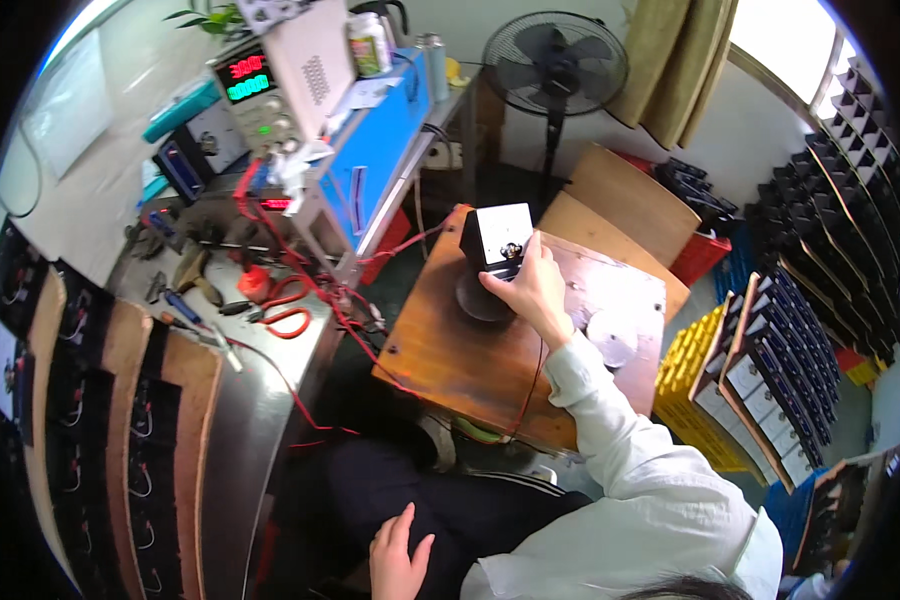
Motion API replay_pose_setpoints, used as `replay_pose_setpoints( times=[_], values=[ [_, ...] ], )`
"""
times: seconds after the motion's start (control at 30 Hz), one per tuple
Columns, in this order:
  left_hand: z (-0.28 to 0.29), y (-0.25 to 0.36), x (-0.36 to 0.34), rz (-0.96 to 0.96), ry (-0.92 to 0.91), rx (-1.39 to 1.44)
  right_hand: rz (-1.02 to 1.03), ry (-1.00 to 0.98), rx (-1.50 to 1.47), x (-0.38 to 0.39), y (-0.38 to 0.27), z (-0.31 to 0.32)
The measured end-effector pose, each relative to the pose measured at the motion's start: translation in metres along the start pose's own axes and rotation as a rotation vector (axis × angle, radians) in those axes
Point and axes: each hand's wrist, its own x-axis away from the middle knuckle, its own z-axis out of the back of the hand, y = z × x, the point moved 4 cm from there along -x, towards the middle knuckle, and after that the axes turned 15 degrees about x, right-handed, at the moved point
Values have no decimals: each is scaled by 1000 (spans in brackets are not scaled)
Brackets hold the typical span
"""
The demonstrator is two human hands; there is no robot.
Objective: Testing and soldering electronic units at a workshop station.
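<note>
My right hand grips a small black box with a white face by its lower edge, thumb on one side and fingers on the other. A dark round part sits low on that white face. The box is over a dark round disc on a brown wooden table; whether it touches the disc I cannot tell. My left hand rests by my dark-trousered lap, holding nothing, with its fingers apart. On the table's right part lies a pale metal disc.
Left, a metal bench carries pliers, red cables and a power supply. Racks of black boxes stand in front of it. A black fan stands behind the table; stacked boxes and yellow crates fill the right.
</note>
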Motion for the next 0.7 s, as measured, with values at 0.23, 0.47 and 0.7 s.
replay_pose_setpoints(
  times=[0.23, 0.47, 0.7],
  values=[
    [10, -22, 39, 62, 212, 57, -134, -97, 174, -4, -27, -14],
    [32, -27, 52, 63, 460, 174, 45, 218, 28, 0, -12, -17],
    [63, -2, 45, -200, 842, 119, 612, 225, -607, 175, -134, 48]
  ],
)
